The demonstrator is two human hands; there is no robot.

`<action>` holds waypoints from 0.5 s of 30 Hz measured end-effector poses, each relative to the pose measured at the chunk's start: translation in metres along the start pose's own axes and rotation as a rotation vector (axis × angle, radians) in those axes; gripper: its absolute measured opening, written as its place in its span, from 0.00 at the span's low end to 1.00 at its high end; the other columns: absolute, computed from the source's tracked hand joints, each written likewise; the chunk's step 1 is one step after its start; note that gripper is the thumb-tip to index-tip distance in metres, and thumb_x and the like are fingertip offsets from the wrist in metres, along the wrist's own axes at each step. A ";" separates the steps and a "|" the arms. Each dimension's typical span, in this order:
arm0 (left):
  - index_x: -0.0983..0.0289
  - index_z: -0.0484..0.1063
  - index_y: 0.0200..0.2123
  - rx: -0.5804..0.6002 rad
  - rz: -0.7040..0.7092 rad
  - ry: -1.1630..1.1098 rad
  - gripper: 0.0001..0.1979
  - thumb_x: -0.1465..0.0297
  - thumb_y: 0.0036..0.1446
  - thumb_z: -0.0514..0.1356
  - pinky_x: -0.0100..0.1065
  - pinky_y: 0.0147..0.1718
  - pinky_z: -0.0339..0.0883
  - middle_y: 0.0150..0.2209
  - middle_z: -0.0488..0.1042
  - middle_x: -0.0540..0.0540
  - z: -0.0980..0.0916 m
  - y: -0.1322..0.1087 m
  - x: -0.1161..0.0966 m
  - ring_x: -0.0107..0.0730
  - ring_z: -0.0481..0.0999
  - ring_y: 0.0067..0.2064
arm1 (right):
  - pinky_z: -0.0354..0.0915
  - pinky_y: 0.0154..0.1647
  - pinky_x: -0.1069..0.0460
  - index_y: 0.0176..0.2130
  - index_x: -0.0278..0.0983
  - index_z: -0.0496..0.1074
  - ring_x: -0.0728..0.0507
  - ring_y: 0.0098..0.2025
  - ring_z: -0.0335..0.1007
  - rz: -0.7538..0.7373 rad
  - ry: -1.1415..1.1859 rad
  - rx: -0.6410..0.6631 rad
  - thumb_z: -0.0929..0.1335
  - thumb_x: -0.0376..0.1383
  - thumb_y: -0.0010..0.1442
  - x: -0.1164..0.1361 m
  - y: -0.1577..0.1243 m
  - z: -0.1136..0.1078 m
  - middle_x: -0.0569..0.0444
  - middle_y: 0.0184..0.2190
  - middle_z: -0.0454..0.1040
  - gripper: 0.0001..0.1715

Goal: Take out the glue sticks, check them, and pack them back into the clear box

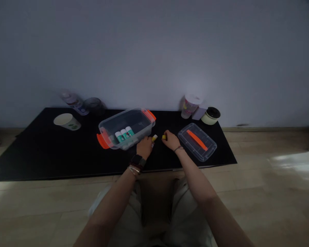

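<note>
My left hand [144,147] is closed around a glue stick [155,138], whose yellow collar and white tip point up and to the right. Most of its body is hidden by the fingers. Facing it across a small gap, my right hand [172,140] pinches a small yellow cap [164,137]. Just left of my left hand stands a clear plastic box [144,132] with orange side latches, the near one swung outward. Three green glue sticks [125,134] with white caps lie side by side inside it. The box's clear lid [190,142], with an orange handle, lies flat beside my right wrist.
Along the back of the black tabletop [67,154] are a bottle [74,103], a dark round container [94,105], a clear patterned cup [189,107], a pale box [199,112] and a cream pot [210,116]. A paper cup [68,121] leans at the left. A wall rises behind.
</note>
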State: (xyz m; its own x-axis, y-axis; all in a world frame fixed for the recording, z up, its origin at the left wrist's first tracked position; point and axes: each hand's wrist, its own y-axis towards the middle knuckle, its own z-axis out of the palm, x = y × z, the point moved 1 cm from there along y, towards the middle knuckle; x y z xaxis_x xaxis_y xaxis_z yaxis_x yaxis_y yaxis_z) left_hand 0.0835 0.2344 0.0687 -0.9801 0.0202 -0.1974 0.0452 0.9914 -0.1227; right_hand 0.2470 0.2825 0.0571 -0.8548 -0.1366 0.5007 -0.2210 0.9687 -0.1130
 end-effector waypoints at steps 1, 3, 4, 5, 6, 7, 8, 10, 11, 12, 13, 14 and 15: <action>0.66 0.72 0.52 -0.015 0.009 -0.033 0.16 0.66 0.66 0.54 0.37 0.38 0.69 0.49 0.75 0.64 -0.001 -0.001 0.000 0.47 0.77 0.48 | 0.66 0.43 0.51 0.49 0.37 0.69 0.44 0.42 0.73 0.005 0.110 -0.021 0.70 0.37 0.60 -0.004 0.003 0.001 0.50 0.42 0.76 0.17; 0.65 0.73 0.52 -0.060 0.026 -0.117 0.17 0.63 0.65 0.56 0.37 0.41 0.69 0.47 0.77 0.63 -0.003 -0.002 -0.001 0.47 0.77 0.49 | 0.66 0.41 0.53 0.46 0.37 0.71 0.47 0.37 0.72 0.024 0.339 -0.061 0.71 0.39 0.58 -0.011 0.009 0.003 0.54 0.37 0.75 0.16; 0.64 0.73 0.52 -0.086 0.034 -0.165 0.17 0.62 0.65 0.56 0.38 0.42 0.69 0.47 0.77 0.63 -0.004 -0.002 -0.001 0.48 0.77 0.49 | 0.66 0.38 0.53 0.45 0.37 0.72 0.49 0.34 0.71 0.040 0.446 -0.073 0.71 0.41 0.58 -0.014 0.012 0.003 0.56 0.34 0.74 0.15; 0.64 0.74 0.52 -0.107 0.043 -0.218 0.17 0.62 0.64 0.57 0.39 0.44 0.69 0.46 0.78 0.63 -0.004 -0.002 -0.001 0.48 0.76 0.50 | 0.65 0.34 0.54 0.43 0.37 0.73 0.50 0.31 0.68 0.058 0.545 -0.080 0.71 0.43 0.58 -0.016 0.014 0.004 0.58 0.31 0.72 0.15; 0.65 0.74 0.51 -0.123 0.052 -0.279 0.17 0.62 0.64 0.57 0.39 0.46 0.68 0.46 0.79 0.62 -0.003 -0.001 -0.001 0.48 0.76 0.50 | 0.64 0.30 0.55 0.41 0.37 0.73 0.51 0.27 0.66 0.075 0.636 -0.082 0.70 0.45 0.58 -0.018 0.016 0.005 0.59 0.28 0.70 0.15; 0.65 0.74 0.51 -0.131 0.062 -0.349 0.17 0.62 0.64 0.58 0.40 0.47 0.68 0.46 0.79 0.62 -0.001 0.000 -0.001 0.47 0.76 0.49 | 0.62 0.27 0.56 0.39 0.37 0.73 0.51 0.25 0.63 0.090 0.717 -0.082 0.70 0.46 0.58 -0.019 0.018 0.005 0.60 0.26 0.68 0.16; 0.65 0.75 0.50 -0.130 0.071 -0.425 0.17 0.62 0.64 0.57 0.39 0.47 0.68 0.46 0.79 0.62 0.001 0.001 0.000 0.46 0.77 0.48 | 0.60 0.24 0.56 0.38 0.37 0.73 0.52 0.23 0.61 0.100 0.785 -0.080 0.69 0.48 0.58 -0.019 0.018 0.005 0.61 0.25 0.66 0.18; 0.66 0.74 0.50 -0.110 0.091 -0.584 0.17 0.63 0.63 0.57 0.38 0.46 0.70 0.46 0.79 0.61 0.006 0.003 0.000 0.43 0.78 0.46 | 0.57 0.21 0.57 0.36 0.37 0.72 0.53 0.21 0.58 0.113 0.869 -0.079 0.70 0.52 0.56 -0.019 0.018 0.005 0.61 0.23 0.65 0.21; 0.66 0.74 0.50 -0.099 0.100 -0.653 0.17 0.63 0.63 0.57 0.38 0.45 0.70 0.46 0.79 0.61 0.008 0.004 0.000 0.41 0.78 0.45 | 0.56 0.20 0.57 0.36 0.37 0.71 0.53 0.20 0.58 0.114 0.889 -0.076 0.70 0.53 0.55 -0.018 0.017 0.004 0.61 0.23 0.65 0.22; 0.66 0.74 0.50 -0.089 0.106 -0.712 0.17 0.63 0.63 0.57 0.37 0.44 0.71 0.46 0.79 0.61 0.010 0.004 0.000 0.40 0.79 0.44 | 0.55 0.20 0.57 0.35 0.37 0.71 0.53 0.20 0.58 0.112 0.901 -0.071 0.71 0.54 0.54 -0.017 0.016 0.004 0.62 0.23 0.65 0.24; 0.66 0.74 0.50 -0.079 0.110 -0.757 0.17 0.63 0.62 0.56 0.36 0.42 0.71 0.45 0.79 0.61 0.012 0.005 -0.001 0.40 0.79 0.42 | 0.55 0.20 0.57 0.35 0.37 0.70 0.53 0.20 0.58 0.109 0.907 -0.064 0.71 0.55 0.54 -0.016 0.015 0.003 0.62 0.22 0.64 0.25; 0.66 0.74 0.50 -0.068 0.112 -0.793 0.18 0.63 0.62 0.56 0.36 0.41 0.72 0.45 0.80 0.60 0.013 0.005 -0.001 0.39 0.79 0.41 | 0.55 0.19 0.57 0.35 0.37 0.70 0.53 0.20 0.59 0.104 0.913 -0.060 0.71 0.56 0.53 -0.014 0.013 0.002 0.63 0.21 0.63 0.25; 0.67 0.73 0.50 -0.055 0.114 -0.821 0.18 0.62 0.62 0.56 0.36 0.39 0.72 0.44 0.80 0.60 0.013 0.005 -0.002 0.38 0.79 0.39 | 0.54 0.19 0.58 0.35 0.37 0.70 0.53 0.20 0.59 0.099 0.919 -0.061 0.71 0.57 0.52 -0.013 0.012 0.001 0.63 0.21 0.63 0.26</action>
State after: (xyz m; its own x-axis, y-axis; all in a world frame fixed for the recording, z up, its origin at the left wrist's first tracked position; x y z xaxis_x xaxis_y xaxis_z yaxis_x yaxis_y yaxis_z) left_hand 0.0883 0.2372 0.0557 -0.5161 0.0413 -0.8555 0.1054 0.9943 -0.0156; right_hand 0.2552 0.2957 0.0487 -0.1540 0.1403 0.9781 -0.1196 0.9799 -0.1594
